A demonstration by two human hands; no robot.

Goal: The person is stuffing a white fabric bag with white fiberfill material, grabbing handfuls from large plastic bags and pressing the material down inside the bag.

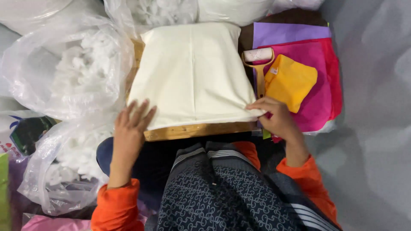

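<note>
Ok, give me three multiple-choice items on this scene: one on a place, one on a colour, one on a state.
1. Where does the lint roller lie?
A. right of the cream cloth
B. on the plastic bags
C. in the lap

2. What colour is the folded cloth on the pink sheet?
A. green
B. yellow
C. white

3. What is the right hand doing?
A. hanging free
B. holding the roller
C. pinching the cream cloth's corner

Answers: 1 A, it sits beside the cloth's right edge; 2 B, plainly yellow; 3 C, fingers close on the near right corner, while the left hand lies flat.
</note>
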